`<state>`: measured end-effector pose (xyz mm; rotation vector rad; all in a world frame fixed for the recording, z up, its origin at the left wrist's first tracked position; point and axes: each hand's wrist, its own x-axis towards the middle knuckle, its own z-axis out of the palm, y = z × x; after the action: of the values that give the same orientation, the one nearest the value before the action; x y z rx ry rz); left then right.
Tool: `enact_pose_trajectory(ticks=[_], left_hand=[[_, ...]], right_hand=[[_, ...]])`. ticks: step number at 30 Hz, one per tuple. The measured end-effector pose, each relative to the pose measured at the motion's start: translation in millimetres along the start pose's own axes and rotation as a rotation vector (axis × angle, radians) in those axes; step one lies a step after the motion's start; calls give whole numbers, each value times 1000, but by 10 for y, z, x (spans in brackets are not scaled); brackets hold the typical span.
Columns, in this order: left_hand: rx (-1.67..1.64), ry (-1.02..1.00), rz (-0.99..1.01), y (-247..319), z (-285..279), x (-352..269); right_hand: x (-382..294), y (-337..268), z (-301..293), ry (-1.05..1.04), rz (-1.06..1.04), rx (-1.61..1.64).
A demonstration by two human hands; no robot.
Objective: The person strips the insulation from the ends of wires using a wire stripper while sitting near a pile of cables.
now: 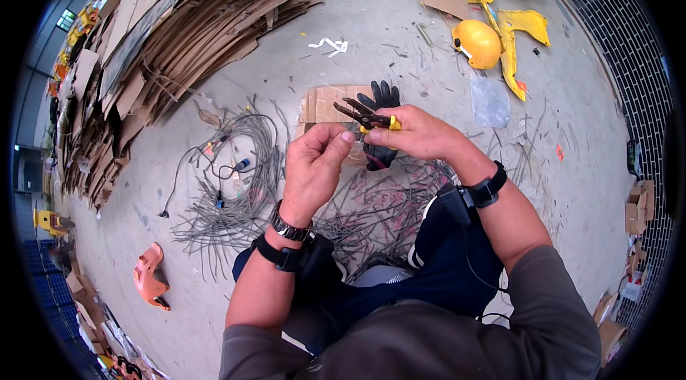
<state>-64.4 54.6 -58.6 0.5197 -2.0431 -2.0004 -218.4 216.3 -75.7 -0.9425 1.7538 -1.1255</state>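
My right hand (415, 130) grips wire-stripping pliers (367, 114) by their yellow handles, and the dark jaws point left and stand apart. Just left of them, my left hand (319, 165) pinches thumb against forefinger on what looks like a thin wire, mostly hidden by the fingers. Beneath both hands lies a flat piece of cardboard (321, 104) with a black work glove (383, 96) on its right side. Cut grey and reddish wire pieces (375, 197) are scattered on the floor between my feet. A heap of grey cables (249, 149) spreads to the left of my left hand.
A tall stack of flattened cardboard (214, 31) fills the upper left. Yellow plastic panels (517, 31) and a yellow helmet (477, 43) lie at upper right. A clear plastic bag (490, 102) is on the concrete floor. An orange plastic part (150, 278) rests at lower left.
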Motion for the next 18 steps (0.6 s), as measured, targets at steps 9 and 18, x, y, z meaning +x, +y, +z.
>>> enact_pose_trajectory(ticks=[9, 18], left_hand=[[-1, -11, 17, -24, 20, 6], [-8, -24, 21, -11, 9, 7]], right_hand=[[-1, 51, 27, 58, -82, -51], [18, 72, 48, 60, -76, -50]])
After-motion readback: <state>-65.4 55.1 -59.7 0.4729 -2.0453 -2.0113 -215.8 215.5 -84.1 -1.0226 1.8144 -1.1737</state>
